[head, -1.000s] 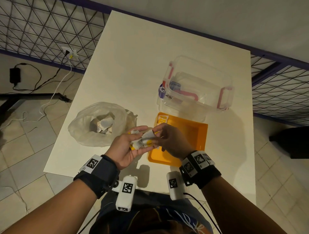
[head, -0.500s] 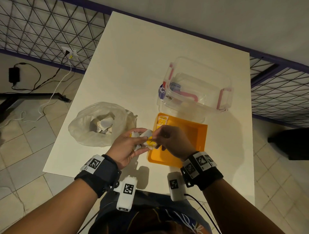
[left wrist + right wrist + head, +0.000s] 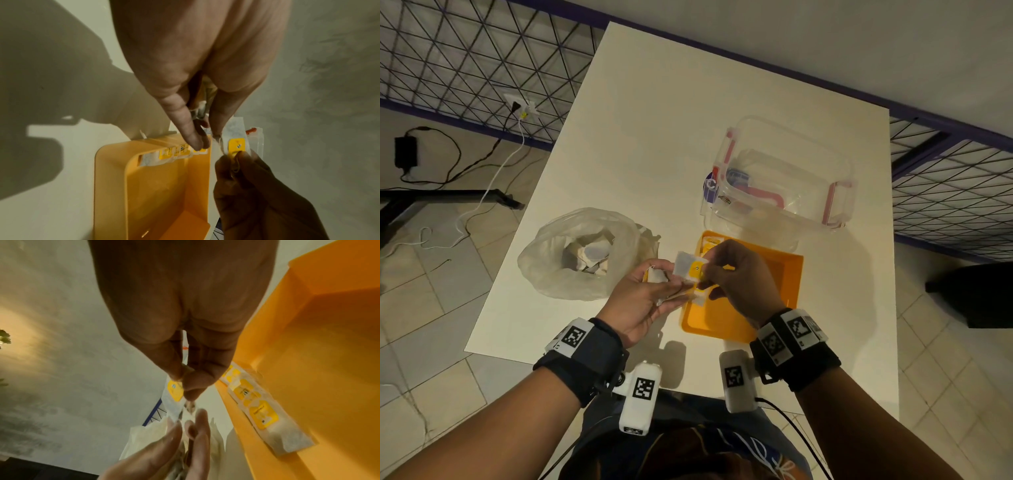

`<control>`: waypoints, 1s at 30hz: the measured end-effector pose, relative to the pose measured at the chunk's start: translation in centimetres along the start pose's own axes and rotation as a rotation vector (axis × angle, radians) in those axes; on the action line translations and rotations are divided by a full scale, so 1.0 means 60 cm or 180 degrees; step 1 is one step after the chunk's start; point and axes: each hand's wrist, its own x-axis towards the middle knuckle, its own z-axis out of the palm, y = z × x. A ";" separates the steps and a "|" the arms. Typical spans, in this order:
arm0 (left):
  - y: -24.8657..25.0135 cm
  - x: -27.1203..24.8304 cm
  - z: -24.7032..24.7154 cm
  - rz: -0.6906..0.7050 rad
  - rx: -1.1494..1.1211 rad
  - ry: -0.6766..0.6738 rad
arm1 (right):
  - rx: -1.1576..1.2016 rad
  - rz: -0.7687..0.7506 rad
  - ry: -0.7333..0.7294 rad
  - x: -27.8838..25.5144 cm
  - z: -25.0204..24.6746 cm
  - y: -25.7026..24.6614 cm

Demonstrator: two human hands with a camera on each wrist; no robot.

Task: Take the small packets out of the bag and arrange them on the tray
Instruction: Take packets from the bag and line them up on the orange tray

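My right hand (image 3: pixel 705 270) pinches a white packet with a yellow label (image 3: pixel 690 269) by thumb and fingertips, held above the near left edge of the orange tray (image 3: pixel 774 294). My left hand (image 3: pixel 657 291), palm up beside it, cups a small bunch of packets (image 3: pixel 655 275). In the left wrist view the pinched packet (image 3: pixel 236 139) hangs between both hands over the tray (image 3: pixel 115 178). Several packets (image 3: pixel 261 415) lie in a row along the tray's far wall (image 3: pixel 308 353). The translucent plastic bag (image 3: pixel 582 253) sits open to the left with more packets inside.
A clear lidded plastic box (image 3: pixel 784 185) with pink clips stands just behind the tray. The white table (image 3: pixel 671 120) ends close to my body. Cables and a power adapter (image 3: pixel 405 150) lie on the tiled floor at left; wire mesh panels flank the table.
My right hand has drawn one packet out of the bunch in my left hand and lifted it slightly, turning its yellow label into view. Both hands stayed near the tray's left edge.
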 end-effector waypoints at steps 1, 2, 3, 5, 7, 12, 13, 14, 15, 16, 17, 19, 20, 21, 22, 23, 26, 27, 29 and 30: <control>-0.001 0.001 -0.002 0.0003 0.0010 -0.0009 | -0.0142 -0.0086 0.0052 0.002 -0.003 -0.001; -0.002 0.001 -0.003 0.0004 0.0028 -0.0010 | -0.0306 -0.0183 0.0116 0.005 -0.008 -0.002; -0.002 0.001 -0.004 -0.0004 0.0043 -0.0001 | -0.0501 -0.0299 0.0182 0.007 -0.013 -0.001; -0.002 0.001 -0.006 -0.0033 0.0049 0.0034 | -0.0958 -0.0545 0.0312 0.011 -0.021 0.001; -0.002 0.001 -0.007 -0.0054 0.0075 0.0063 | -0.1344 -0.0695 0.0354 0.014 -0.028 0.002; -0.002 0.000 -0.009 -0.0087 0.0157 0.0086 | -0.2068 -0.0903 0.0372 0.017 -0.039 0.007; -0.002 0.000 -0.010 -0.0097 0.0160 0.0091 | -0.2220 -0.0914 0.0340 0.016 -0.041 0.006; -0.002 -0.001 -0.010 -0.0107 0.0166 0.0094 | -0.2340 -0.0898 0.0283 0.016 -0.042 0.005; -0.002 -0.001 -0.011 -0.0117 0.0174 0.0096 | -0.2409 -0.0870 0.0207 0.015 -0.043 0.003; -0.002 -0.001 -0.011 -0.0124 0.0194 0.0093 | -0.2427 -0.0834 0.0126 0.014 -0.044 0.002; -0.001 -0.001 -0.011 -0.0129 0.0225 0.0078 | -0.2396 -0.0792 0.0066 0.014 -0.045 0.001; -0.001 -0.003 -0.008 -0.0129 0.0303 0.0002 | -0.2224 -0.0707 0.0001 0.013 -0.045 0.000; 0.000 -0.003 -0.006 -0.0120 0.0356 -0.0058 | -0.2120 -0.0650 -0.0050 0.012 -0.044 -0.001; 0.000 -0.003 -0.004 -0.0107 0.0416 -0.0125 | -0.2032 -0.0598 -0.0124 0.011 -0.042 -0.002; 0.000 -0.004 -0.002 -0.0090 0.0484 -0.0189 | -0.1974 -0.0552 -0.0211 0.010 -0.038 -0.003; 0.000 -0.004 0.001 -0.0064 0.0566 -0.0250 | -0.1943 -0.0538 -0.0293 0.009 -0.035 -0.003; -0.002 -0.003 0.011 0.0084 0.0879 -0.0311 | -0.1868 -0.0590 -0.0396 0.008 -0.025 -0.007; -0.002 -0.003 0.013 0.0125 0.0928 -0.0281 | -0.1795 -0.0578 -0.0415 0.008 -0.024 -0.008; -0.002 0.000 0.015 0.0163 0.0927 -0.0213 | -0.1566 -0.0467 -0.0491 0.008 -0.025 -0.012; -0.002 0.000 0.013 0.0162 0.0898 -0.0179 | -0.1446 -0.0394 -0.0527 0.009 -0.028 -0.015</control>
